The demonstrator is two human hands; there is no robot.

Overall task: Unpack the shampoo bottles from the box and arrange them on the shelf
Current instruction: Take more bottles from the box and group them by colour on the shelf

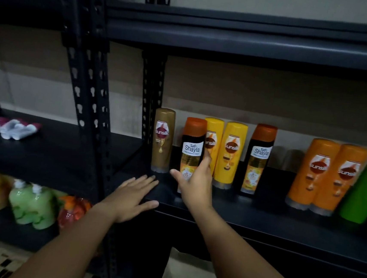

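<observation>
A black metal shelf carries a row of upright shampoo bottles. From the left stand a brown Sunsilk bottle, a black Safi Shayla bottle with an orange cap, two yellow Sunsilk bottles, a second Shayla bottle, two orange Sunsilk bottles and a green bottle. My right hand grips the first Shayla bottle low down, thumb on its left side and fingers on its right. My left hand lies flat with straight fingers on the shelf's front edge, just left of that bottle.
A perforated black upright post divides the two shelf bays. White and maroon tubes lie on the left shelf. Green pump bottles and a reddish one stand below. A pale box-like shape shows under my arms.
</observation>
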